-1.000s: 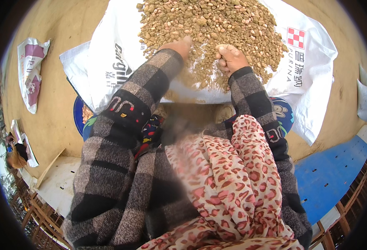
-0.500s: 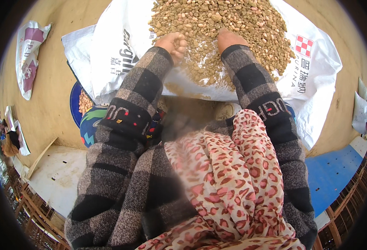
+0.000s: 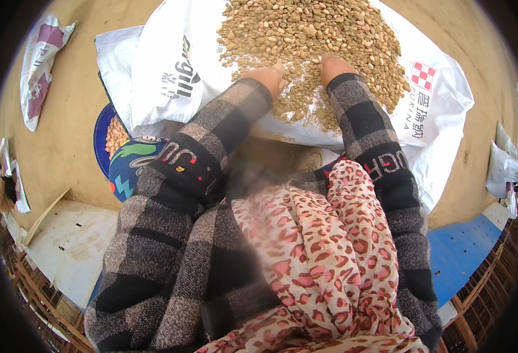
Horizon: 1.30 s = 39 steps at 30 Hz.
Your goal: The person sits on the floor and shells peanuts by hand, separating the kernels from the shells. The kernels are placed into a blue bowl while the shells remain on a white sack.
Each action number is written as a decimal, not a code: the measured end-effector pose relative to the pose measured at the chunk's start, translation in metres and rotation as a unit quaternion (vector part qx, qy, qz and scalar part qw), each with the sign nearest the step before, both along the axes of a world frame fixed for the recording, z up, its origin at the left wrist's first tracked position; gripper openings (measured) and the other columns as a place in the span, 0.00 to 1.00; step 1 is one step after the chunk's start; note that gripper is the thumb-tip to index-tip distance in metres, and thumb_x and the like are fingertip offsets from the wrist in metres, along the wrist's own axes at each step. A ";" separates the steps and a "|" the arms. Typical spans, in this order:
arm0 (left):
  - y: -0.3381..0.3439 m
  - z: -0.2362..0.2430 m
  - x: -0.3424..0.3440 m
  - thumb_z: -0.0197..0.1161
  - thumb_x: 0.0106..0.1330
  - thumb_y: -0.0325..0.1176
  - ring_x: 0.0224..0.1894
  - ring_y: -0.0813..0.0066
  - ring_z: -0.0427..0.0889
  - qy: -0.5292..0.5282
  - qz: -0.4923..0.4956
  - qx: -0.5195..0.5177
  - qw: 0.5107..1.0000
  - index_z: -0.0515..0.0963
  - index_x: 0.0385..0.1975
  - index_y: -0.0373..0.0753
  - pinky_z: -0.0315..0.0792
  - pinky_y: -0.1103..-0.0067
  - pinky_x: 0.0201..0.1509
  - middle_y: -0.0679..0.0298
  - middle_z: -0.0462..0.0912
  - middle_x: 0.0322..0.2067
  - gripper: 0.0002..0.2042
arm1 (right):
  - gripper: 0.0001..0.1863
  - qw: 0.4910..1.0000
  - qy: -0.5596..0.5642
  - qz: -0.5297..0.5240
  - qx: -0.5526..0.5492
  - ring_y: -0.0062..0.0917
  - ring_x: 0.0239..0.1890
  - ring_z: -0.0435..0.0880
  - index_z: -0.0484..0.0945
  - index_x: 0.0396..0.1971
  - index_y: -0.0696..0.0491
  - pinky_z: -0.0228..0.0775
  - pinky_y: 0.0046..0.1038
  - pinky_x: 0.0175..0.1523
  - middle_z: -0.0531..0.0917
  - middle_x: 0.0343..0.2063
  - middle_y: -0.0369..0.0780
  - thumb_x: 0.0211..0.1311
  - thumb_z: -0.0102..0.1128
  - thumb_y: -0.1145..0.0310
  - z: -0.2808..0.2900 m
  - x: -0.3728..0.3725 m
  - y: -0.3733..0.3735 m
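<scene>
A heap of brown soil clods mixed with pinkish peanut kernels (image 3: 329, 32) lies on a white woven sack (image 3: 438, 109) in front of me. My left hand (image 3: 266, 79) rests at the heap's near left edge, its thumb side showing and the other fingers hidden. Close by on the right, my right hand (image 3: 335, 68) reaches into the near edge of the heap. Its fingers are out of sight, so whatever it touches there cannot be made out. Between the two hands the sack shows through thinly scattered clods.
Left of my knee stands a blue basin (image 3: 99, 138) holding peanut kernels (image 3: 116, 136). A white and purple bag (image 3: 40, 70) lies on the tan ground at far left. Pale plastic bags (image 3: 502, 165) lie at far right. A blue panel (image 3: 468, 250) is at lower right.
My left hand has moved right and slightly down, closer to my right hand. Its curled fingers showed before and are now hidden. My right hand has shifted slightly right and down.
</scene>
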<state>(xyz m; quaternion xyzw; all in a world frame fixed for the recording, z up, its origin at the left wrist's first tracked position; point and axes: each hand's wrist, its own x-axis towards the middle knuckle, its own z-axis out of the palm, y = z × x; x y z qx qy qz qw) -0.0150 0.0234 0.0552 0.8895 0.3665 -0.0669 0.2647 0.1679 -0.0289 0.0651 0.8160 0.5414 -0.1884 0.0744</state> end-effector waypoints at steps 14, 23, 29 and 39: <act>0.006 -0.003 -0.003 0.48 0.61 0.35 0.20 0.63 0.74 -0.117 0.041 -0.061 0.990 0.70 0.26 0.33 0.71 0.73 0.23 0.58 0.73 0.18 0.11 | 0.11 1.000 0.001 -0.008 0.012 0.37 0.43 0.77 0.72 0.38 0.55 0.69 0.36 0.47 0.78 0.37 0.49 0.58 0.44 0.71 0.001 -0.021 0.008; -0.010 0.000 0.000 0.45 0.64 0.35 0.28 0.76 0.77 -0.334 0.420 -0.694 0.480 0.69 0.33 0.32 0.75 0.82 0.26 0.62 0.76 0.26 0.11 | 0.10 0.953 0.222 -0.081 0.191 0.37 0.34 0.78 0.74 0.30 0.54 0.69 0.35 0.40 0.78 0.28 0.48 0.52 0.56 0.63 0.024 -0.056 -0.019; -0.014 0.016 -0.005 0.47 0.64 0.34 0.24 0.76 0.77 -0.427 0.447 -0.677 0.400 0.71 0.24 0.32 0.75 0.82 0.24 0.62 0.76 0.22 0.12 | 0.09 0.914 0.218 0.028 0.341 0.34 0.33 0.79 0.77 0.33 0.52 0.70 0.30 0.40 0.79 0.32 0.45 0.53 0.55 0.67 0.028 -0.073 -0.013; 0.075 0.173 -0.164 0.48 0.66 0.38 0.25 0.80 0.79 -0.485 0.250 -0.431 0.719 0.71 0.29 0.34 0.74 0.92 0.20 0.61 0.77 0.28 0.12 | 0.14 0.959 0.083 0.150 0.225 0.37 0.48 0.69 0.72 0.44 0.48 0.63 0.33 0.54 0.72 0.44 0.42 0.56 0.51 0.66 -0.009 -0.066 0.020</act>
